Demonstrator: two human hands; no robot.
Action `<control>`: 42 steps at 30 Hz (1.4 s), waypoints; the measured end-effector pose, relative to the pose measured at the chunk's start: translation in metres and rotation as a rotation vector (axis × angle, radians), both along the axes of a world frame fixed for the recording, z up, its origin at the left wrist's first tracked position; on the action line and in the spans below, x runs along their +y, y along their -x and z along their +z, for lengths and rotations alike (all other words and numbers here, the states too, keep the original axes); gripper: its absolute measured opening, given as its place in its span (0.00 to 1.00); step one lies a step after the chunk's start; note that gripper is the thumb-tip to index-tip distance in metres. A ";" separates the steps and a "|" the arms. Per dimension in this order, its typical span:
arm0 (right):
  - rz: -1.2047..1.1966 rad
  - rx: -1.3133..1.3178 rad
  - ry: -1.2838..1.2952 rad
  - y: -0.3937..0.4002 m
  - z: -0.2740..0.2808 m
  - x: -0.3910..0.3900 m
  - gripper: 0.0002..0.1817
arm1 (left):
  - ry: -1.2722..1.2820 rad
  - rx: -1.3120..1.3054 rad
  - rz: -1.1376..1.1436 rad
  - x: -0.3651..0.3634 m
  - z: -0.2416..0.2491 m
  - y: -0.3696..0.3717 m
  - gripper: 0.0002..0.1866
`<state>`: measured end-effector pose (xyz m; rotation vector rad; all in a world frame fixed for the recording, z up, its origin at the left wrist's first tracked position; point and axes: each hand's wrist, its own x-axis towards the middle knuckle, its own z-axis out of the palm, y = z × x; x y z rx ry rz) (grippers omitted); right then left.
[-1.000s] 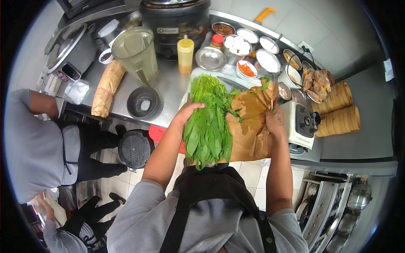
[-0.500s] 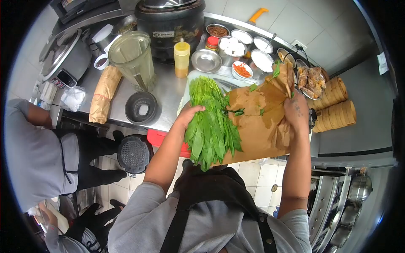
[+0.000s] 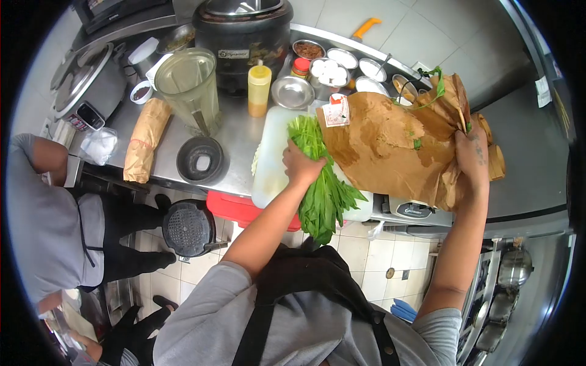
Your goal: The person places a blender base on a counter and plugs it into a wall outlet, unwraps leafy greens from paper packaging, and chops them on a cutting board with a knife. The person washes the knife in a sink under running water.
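Left hand [image 3: 300, 166]: fingers wrapped tightly around the bunch of leafy greens [image 3: 321, 183], gripping it near its middle.
Leafy greens: held over the white cutting board [image 3: 268, 160] at the near edge of the table [image 3: 235, 131]; the leaf ends hang down past the table edge toward the person's apron.
Right hand [image 3: 473, 155]: fingers clenched on the crumpled right end of the brown paper wrap [image 3: 390, 146], lifting it above the table.
Brown paper wrap: opened out wide, with a white label [image 3: 336, 111] at its left corner and a few stray green leaves stuck to it.
Nearby: yellow squeeze bottle [image 3: 259, 89], blender jug [image 3: 188, 85], round black lid [image 3: 200, 160], rolled paper parcel [image 3: 144, 139].
Left side: another person's grey sleeve [image 3: 36, 207].
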<state>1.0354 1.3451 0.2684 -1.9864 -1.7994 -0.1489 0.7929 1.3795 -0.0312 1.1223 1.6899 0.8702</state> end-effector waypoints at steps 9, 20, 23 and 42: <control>-0.104 0.663 -0.135 -0.056 0.001 -0.042 0.17 | 0.030 0.148 0.007 0.006 -0.004 0.012 0.63; -0.413 1.270 -0.280 -0.268 -0.091 -0.256 0.22 | -0.382 -0.049 0.102 0.005 -0.055 0.057 0.29; -0.496 1.380 -0.332 -0.317 -0.126 -0.368 0.21 | -0.596 -0.038 0.155 -0.003 -0.043 0.061 0.08; -1.343 0.907 -0.102 -0.405 -0.477 -0.420 0.20 | -0.512 0.294 0.238 0.003 -0.033 0.110 0.15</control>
